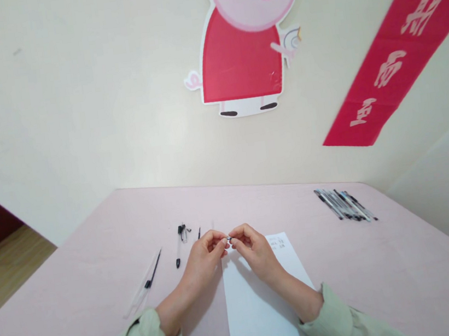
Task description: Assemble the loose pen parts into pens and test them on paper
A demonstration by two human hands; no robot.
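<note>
My left hand point(206, 252) and my right hand point(255, 249) meet above the top of a white sheet of paper point(264, 311). Thumb and fingers of both are pinched around a small dark pen part point(229, 238), mostly covered by the fingertips. Handwriting shows near the sheet's upper right corner. Just left of my left hand lie a clear pen barrel with black ends point(178, 248), some small black and clear pieces point(183, 230) and a dark pointed tip point(199, 232), partly hidden behind the hand. Farther left are a black-tipped refill point(154, 268) and clear tubes point(136, 301).
A pile of several pens point(345, 204) lies at the back right of the pink-covered table point(388, 278). Behind the table rises a wall with a cartoon pig cutout point(242, 66) and a red banner point(395, 52).
</note>
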